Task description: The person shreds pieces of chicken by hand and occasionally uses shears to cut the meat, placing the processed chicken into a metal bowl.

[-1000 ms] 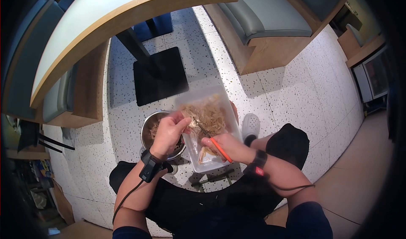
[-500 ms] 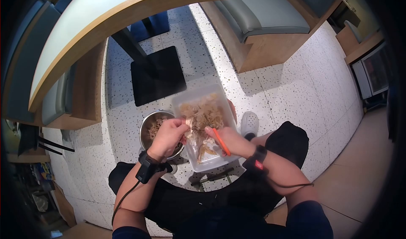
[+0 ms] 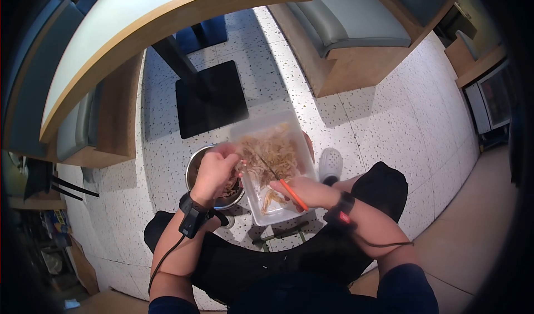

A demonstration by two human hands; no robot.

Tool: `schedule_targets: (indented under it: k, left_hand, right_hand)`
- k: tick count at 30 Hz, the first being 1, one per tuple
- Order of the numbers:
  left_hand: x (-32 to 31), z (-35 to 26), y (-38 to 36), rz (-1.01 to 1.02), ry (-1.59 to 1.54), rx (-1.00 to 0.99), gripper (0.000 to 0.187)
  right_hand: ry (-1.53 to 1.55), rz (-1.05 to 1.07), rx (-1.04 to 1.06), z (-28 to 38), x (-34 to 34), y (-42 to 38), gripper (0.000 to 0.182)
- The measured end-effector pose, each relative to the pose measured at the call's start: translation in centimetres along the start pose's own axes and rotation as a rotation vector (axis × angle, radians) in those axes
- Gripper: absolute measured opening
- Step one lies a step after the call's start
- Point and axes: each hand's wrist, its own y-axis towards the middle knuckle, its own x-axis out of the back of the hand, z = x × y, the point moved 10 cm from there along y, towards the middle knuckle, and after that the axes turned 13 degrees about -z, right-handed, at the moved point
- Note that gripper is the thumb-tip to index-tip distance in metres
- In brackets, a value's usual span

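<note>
My right hand is closed round the orange handles of a pair of scissors, whose dark blades reach over the translucent plastic tub. In the tub lies a heap of pale brown, stringy pieces; a few yellowish ones sit near its close end. My left hand hovers between the tub's left side and a round steel bowl, fingers pinched together. I cannot tell what is in that pinch. Brownish pieces show inside the bowl, partly hidden by the left hand.
A table with a wooden edge overhangs the far left, its black base plate on the speckled floor. Padded benches stand beyond. A grey clog is right of the tub, and a dark green metal frame shows below it.
My left hand has moved left, away from the tub's heap towards the bowl. The scissors have turned slightly, and their blades now show over the heap.
</note>
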Motion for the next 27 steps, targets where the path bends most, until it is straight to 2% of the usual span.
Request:
schedule_targets:
  k: [1, 3, 4, 6, 7, 9, 10, 13, 16, 23, 27]
  left_hand:
    - [0.3, -0.3, 0.1, -0.015, -0.010, -0.021, 0.014]
    - [0.6, -0.7, 0.3, -0.029, -0.017, -0.036, 0.016]
    - [0.9, -0.8, 0.4, -0.042, -0.023, -0.047, 0.017]
    - [0.9, -0.9, 0.6, -0.056, -0.028, -0.063, 0.017]
    - [0.8, -1.0, 0.6, -0.069, -0.035, -0.076, 0.017]
    - [0.3, -0.8, 0.2, -0.057, 0.009, -0.075, 0.016]
    - [-0.1, -0.7, 0.0, -0.045, 0.050, -0.077, 0.016]
    - [-1.7, -1.0, -1.0, 0.031, 0.127, -0.104, 0.014]
    - [-2.1, -0.8, -1.4, 0.044, 0.141, -0.128, 0.014]
    - [-3.3, -1.6, -2.9, 0.089, 0.244, -0.141, 0.012]
    - [-3.2, -1.0, -2.6, 0.103, 0.267, -0.158, 0.010]
  right_hand:
    - [-0.002, -0.001, 0.002, 0.0, 0.0, 0.0, 0.079]
    - [0.193, 0.103, -0.163, -1.2, -1.5, -0.4, 0.087]
    - [0.192, 0.102, -0.159, -1.4, -1.9, -0.5, 0.087]
    - [0.507, 0.196, -0.157, -0.7, -3.4, -0.8, 0.094]
    - [0.509, 0.196, -0.157, -0.7, -3.5, -0.8, 0.094]
    - [0.875, 0.309, -0.198, 0.8, -4.5, -1.2, 0.095]
    - [0.881, 0.302, -0.199, 1.1, -4.3, -1.4, 0.095]
    - [1.119, 0.521, -0.093, 3.9, -3.9, -2.2, 0.099]
    - [1.263, 0.524, -0.075, 4.8, -3.0, -2.2, 0.101]
    - [1.281, 0.492, -0.075, 4.9, -2.4, -2.2, 0.100]
    - [1.209, 0.384, -0.138, 3.4, -2.7, -1.1, 0.085]
